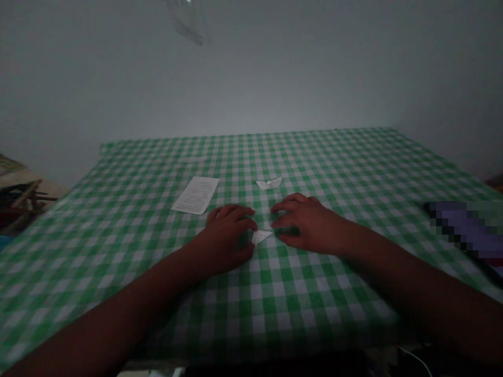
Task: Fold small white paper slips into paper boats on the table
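Both my hands rest on a table covered with a green and white checked cloth (314, 167). My left hand (230, 235) has its fingers curled and pinched on a small folded piece of white paper (261, 236) that lies on the cloth. Just to the right of that paper is my right hand (306, 222), fingers curved down, its fingertips touching or almost touching the paper's tip. A second small folded white paper shape (269, 183) lies farther back, beyond both hands.
A printed white sheet (196, 195) lies flat behind my left hand. A dark blurred object (466, 228) sits at the right edge of the table. Wooden clutter (18, 196) stands off the table at the left. A plain wall rises behind.
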`<state>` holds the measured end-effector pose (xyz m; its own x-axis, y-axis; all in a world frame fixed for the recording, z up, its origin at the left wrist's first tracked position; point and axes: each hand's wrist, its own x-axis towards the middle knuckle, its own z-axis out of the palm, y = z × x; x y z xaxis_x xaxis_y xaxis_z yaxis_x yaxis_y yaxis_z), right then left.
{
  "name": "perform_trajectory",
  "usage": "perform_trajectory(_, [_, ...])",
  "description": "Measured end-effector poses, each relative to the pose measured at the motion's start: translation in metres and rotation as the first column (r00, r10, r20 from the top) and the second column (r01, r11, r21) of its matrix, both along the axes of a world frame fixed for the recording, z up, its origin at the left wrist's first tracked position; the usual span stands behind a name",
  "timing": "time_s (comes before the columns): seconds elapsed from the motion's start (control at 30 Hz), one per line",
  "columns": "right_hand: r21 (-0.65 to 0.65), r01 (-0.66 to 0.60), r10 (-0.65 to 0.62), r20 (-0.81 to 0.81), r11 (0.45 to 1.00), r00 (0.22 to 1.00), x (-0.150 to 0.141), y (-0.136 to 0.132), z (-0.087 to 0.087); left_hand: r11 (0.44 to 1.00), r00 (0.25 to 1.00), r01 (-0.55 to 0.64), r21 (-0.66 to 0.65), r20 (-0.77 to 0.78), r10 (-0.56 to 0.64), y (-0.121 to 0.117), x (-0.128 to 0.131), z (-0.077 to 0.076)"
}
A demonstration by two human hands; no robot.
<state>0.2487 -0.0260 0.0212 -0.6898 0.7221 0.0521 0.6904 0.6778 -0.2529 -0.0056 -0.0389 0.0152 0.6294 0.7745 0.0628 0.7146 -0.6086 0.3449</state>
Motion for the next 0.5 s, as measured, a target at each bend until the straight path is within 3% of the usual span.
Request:
perform_trajectory(0.27, [0.033,-0.005,0.009,-0.143,0.999,0.990,-0.019,-0.010,-0.013,0.998,0.999,0.010,0.057,0.042,-0.013,0.005,0.000,-0.008])
perform_trajectory(0.5, [0.026,0.011,-0.006,-0.204,1.000,0.979,-0.022,-0.009,-0.015,1.000,0.998,0.003,-0.002,0.059,-0.003,0.005,0.004,-0.004])
